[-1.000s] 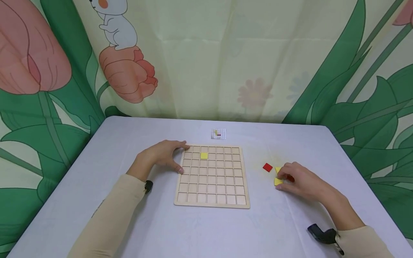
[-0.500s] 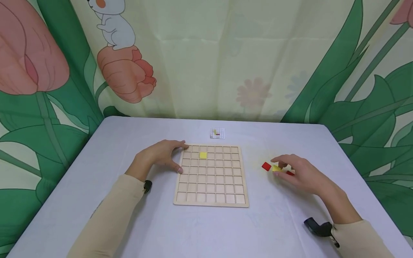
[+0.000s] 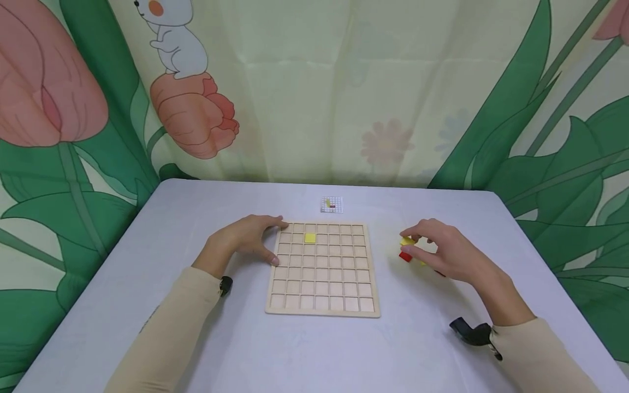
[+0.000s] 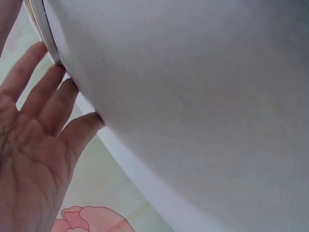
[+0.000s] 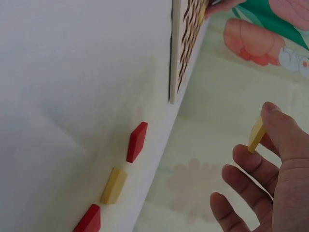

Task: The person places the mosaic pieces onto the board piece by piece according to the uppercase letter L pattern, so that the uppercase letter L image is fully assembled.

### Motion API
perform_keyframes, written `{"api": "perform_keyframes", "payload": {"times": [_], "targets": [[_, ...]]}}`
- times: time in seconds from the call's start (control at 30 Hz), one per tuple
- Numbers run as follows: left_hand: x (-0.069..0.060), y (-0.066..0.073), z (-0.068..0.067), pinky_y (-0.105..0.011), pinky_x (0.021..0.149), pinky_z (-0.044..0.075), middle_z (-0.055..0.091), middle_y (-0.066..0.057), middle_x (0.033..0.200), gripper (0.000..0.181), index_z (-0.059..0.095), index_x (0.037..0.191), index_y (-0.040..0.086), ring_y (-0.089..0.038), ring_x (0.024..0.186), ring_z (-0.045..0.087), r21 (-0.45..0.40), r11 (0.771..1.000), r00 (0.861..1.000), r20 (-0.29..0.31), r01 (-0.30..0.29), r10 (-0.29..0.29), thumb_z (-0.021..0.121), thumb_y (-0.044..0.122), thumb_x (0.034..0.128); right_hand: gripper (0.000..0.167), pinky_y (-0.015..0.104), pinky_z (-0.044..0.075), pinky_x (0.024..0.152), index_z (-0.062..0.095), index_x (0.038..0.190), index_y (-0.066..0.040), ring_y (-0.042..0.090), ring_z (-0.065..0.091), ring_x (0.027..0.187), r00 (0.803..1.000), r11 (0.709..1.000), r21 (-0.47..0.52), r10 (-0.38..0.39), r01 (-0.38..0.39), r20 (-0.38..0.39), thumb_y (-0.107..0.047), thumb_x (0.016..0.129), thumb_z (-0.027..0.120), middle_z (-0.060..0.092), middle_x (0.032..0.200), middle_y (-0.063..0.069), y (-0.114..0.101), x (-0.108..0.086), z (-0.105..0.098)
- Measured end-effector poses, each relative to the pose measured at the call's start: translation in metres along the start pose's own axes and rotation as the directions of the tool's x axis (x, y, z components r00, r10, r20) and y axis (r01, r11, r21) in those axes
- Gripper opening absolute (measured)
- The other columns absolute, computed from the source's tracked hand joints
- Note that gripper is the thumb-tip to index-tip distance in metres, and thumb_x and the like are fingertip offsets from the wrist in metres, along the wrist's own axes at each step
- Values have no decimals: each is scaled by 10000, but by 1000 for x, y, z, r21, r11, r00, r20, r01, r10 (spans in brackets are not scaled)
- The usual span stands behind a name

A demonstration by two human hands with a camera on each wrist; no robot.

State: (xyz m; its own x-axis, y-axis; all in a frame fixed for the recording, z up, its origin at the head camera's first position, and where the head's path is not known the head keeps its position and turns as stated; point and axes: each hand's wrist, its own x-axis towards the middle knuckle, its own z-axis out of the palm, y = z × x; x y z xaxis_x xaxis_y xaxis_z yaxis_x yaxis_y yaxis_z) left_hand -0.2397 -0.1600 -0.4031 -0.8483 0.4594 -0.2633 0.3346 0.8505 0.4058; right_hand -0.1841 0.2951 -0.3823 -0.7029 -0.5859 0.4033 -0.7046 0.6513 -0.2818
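My left hand (image 3: 248, 237) rests at the left side of a pale wooden grid board (image 3: 321, 286), thumb and fingertips touching its edge. In the left wrist view the fingers (image 4: 57, 104) are spread and relaxed. One yellow square tile (image 3: 310, 238) sits in a cell of the upper rows. To the board's right, my right hand (image 3: 444, 248) pinches another yellow square tile (image 5: 257, 135) between thumb and finger, raised off the table. Below it on the cloth lie a red tile (image 5: 137, 142), a yellow tile (image 5: 114, 186) and a second red tile (image 5: 89, 220), partly hidden by the hand in the head view.
A small printed grid card (image 3: 331, 204) with coloured cells lies behind the board. White cloth covers the table (image 3: 314, 355). A curtain (image 3: 304, 98) with flowers and leaves hangs beyond its far edge.
My right hand has picked up a yellow tile from the loose group and moved it up and left, past the red tile. The left hand stays at the board.
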Motion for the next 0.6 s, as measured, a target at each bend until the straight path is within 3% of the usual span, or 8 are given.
{"api": "perform_keyframes", "payload": {"times": [0.13, 0.4, 0.6], "targets": [[1, 1, 1, -506, 1238, 303, 359, 10, 1660, 1011, 501, 1531, 260, -288, 1534, 323, -3, 1000, 1000, 3, -8, 8, 945, 522, 660, 323, 368, 599, 713, 746, 1103, -149, 72, 639, 882, 1000, 1000, 20, 12, -12, -1, -104, 808, 869, 691, 953, -117, -5, 9, 1], [2, 2, 3, -519, 1233, 307, 357, 4, 1662, 1008, 498, 1533, 257, -299, 1531, 325, 2, 1000, 1000, 7, -21, 21, 942, 521, 667, 282, 366, 582, 698, 743, 1090, -130, 55, 633, 877, 997, 994, 92, -52, 57, -59, -98, 831, 849, 691, 941, -117, -10, 23, 15], [-2, -1, 0, -530, 1229, 310, 361, -8, 1661, 1005, 495, 1535, 256, -308, 1530, 326, 4, 1000, 1000, 11, -4, 4, 945, 506, 672, 266, 375, 576, 683, 737, 1096, -123, 73, 652, 878, 994, 987, 144, -56, 69, -94, -88, 850, 833, 714, 974, -87, -15, 36, 27]]}}
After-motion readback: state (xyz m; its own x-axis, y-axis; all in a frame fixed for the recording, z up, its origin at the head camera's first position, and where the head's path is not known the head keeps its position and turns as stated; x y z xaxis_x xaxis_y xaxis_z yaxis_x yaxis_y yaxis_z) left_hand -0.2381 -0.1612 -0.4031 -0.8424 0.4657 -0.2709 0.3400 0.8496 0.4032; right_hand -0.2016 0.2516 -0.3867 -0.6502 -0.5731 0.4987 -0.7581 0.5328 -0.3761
